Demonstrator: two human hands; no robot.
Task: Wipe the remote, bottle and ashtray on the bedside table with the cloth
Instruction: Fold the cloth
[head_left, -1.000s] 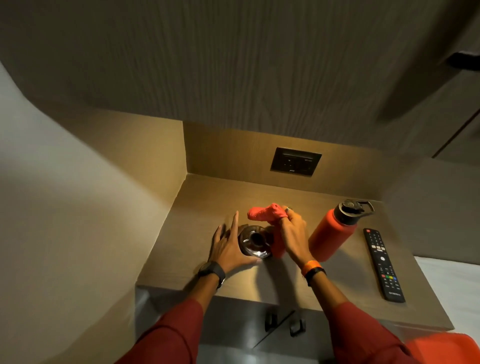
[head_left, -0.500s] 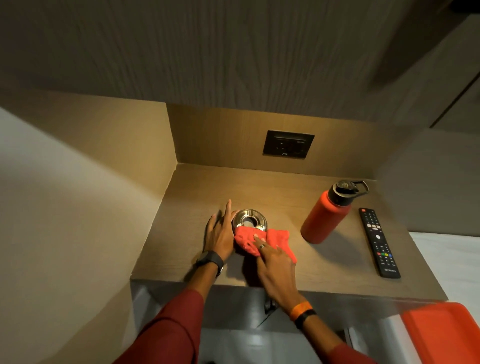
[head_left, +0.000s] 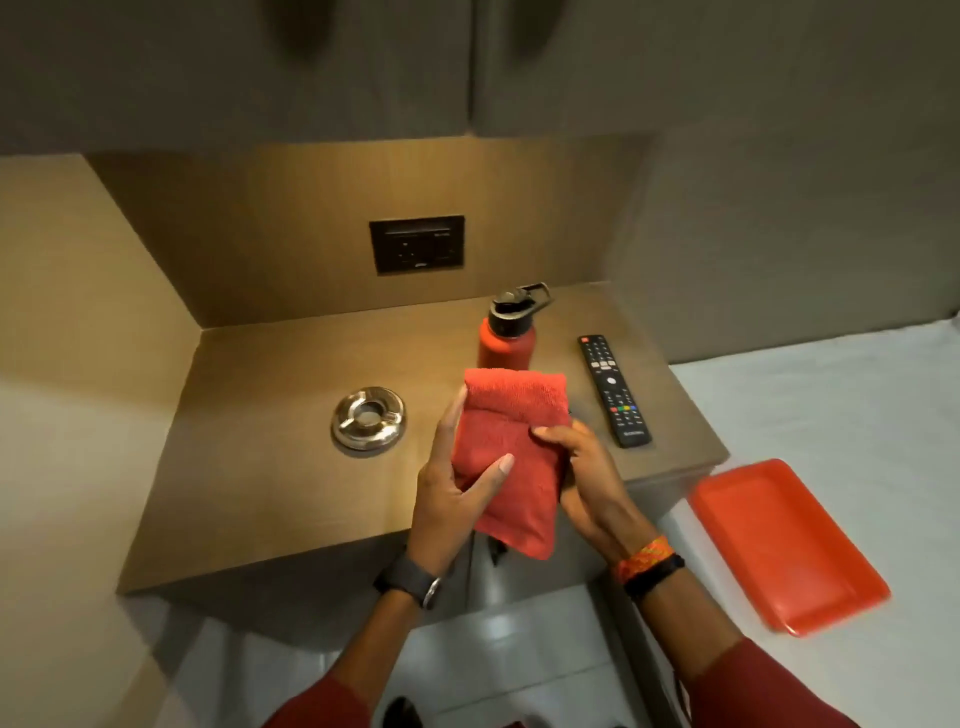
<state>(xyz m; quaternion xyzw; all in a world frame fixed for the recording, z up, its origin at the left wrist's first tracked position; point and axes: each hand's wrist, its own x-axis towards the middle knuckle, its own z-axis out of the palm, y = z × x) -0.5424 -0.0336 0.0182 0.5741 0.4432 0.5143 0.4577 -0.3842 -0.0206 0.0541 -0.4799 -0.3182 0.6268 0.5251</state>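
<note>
A red cloth (head_left: 511, 447), folded into a long rectangle, is held up above the front edge of the bedside table (head_left: 249, 467) by both hands. My left hand (head_left: 457, 488) grips its left side with the thumb across the front. My right hand (head_left: 582, 478) pinches its right edge. A shiny metal ashtray (head_left: 369, 420) rests on the table to the left of the cloth, untouched. The red bottle (head_left: 506, 340) with a black lid stands upright behind the cloth, its lower part hidden. A black remote (head_left: 614, 389) lies flat to the right.
A black socket panel (head_left: 417, 244) is set in the wooden back wall. A red tray (head_left: 784, 545) lies on the white bed to the right of the table. Wall panels close the table's left and back sides. Cabinet doors hang overhead.
Both hands have left the ashtray and lifted the cloth off the table, now holding it folded between them. The camera has shifted, so the ashtray sits further left.
</note>
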